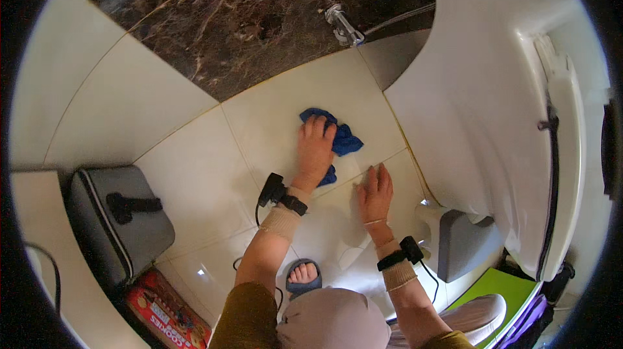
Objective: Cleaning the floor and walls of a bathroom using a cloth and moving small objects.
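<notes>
Under my left hand (316, 144) lies a crumpled dark blue cloth (348, 142), pressed against the pale glossy floor tiles (259, 112). The fingers of that hand are bent over the cloth, and part of it sticks out beside the wrist. My right hand (375, 198) is to the right and nearer, apart from the cloth. Its fingers are stretched out and hold nothing, with the tips close to a tile joint; I cannot tell if they touch the floor. Both wrists wear black strapped devices with cables.
A white curved fixture (448, 128) rises on the right, with a grey-sided block (464, 245) and a green panel (490, 294) nearer. Left are a grey zipped case (126, 219) and a red cookie box (165, 307). A chrome valve (344, 24) projects from the dark marble wall (253, 24).
</notes>
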### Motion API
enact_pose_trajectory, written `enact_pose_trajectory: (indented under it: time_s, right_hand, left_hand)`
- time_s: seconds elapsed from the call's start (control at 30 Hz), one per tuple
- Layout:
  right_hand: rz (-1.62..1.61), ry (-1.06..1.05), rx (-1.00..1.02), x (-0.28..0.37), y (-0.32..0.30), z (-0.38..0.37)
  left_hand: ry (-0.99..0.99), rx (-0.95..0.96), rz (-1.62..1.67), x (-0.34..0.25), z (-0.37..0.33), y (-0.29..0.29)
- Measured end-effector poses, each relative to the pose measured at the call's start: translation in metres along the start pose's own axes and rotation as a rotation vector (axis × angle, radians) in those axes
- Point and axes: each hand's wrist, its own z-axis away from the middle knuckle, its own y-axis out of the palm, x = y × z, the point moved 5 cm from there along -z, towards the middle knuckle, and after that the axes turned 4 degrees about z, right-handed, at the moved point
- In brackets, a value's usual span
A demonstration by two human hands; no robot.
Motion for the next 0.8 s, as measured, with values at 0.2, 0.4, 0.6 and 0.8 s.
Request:
enact_pose_trajectory:
  time_s: [0.2,0.4,0.6,0.8]
  right_hand:
    - [0.256,0.007,0.075,0.007,0.022,0.014]
    - [0.219,0.026,0.102,0.004,0.02,0.017]
    - [0.185,0.023,0.07,0.008,0.021,0.011]
    - [0.23,0.032,0.083,-0.006,0.014,0.013]
  left_hand:
    - [-0.112,-0.414,0.3,0.008,-0.092,-0.021]
    - [0.01,-0.396,0.506,-0.048,-0.205,0.061]
    - [0.559,-0.4,0.432,-0.105,-0.264,0.114]
    - [0.474,0.182,0.353,-0.125,-0.271,0.084]
